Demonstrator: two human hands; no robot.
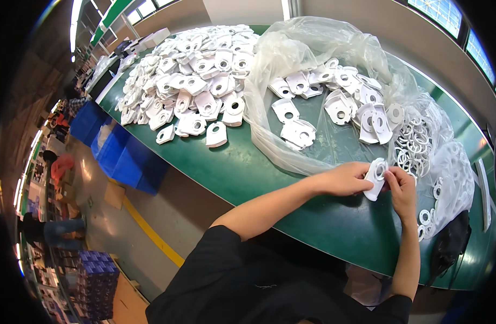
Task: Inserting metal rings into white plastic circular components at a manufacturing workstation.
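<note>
- black shirt [248, 286] of the wearer fills the lower edge, nearest the camera, with both bare forearms reaching from it over the green worktop [313, 227].
- white part [373, 190] is held up between the two hands, above the worktop near its front edge; its long axis runs steeply, the round-holed end away from the body and leaning slightly right, the other end toward the body.
- left hand [345, 179] comes in from the left and pinches the part by its left side, thumb in front, the other fingers bent behind; neither hand is clearly nearer, as both are at the part.
- right hand [402, 189] is at the part's right side, thumb and forefinger drawn close together by the round hole, the other fingers curled; whether it grips a separate ring there, i cannot tell.
- loose rings [415, 141] lie just beyond the right hand, so that hand is the nearer one to them, with more in clear plastic [456, 167] to the right.
- loose white parts [298, 133] lie beyond the left hand, within a spread clear bag [264, 140].
- large heap [178, 81] of similar parts stands farther left, well apart from both hands.
</note>
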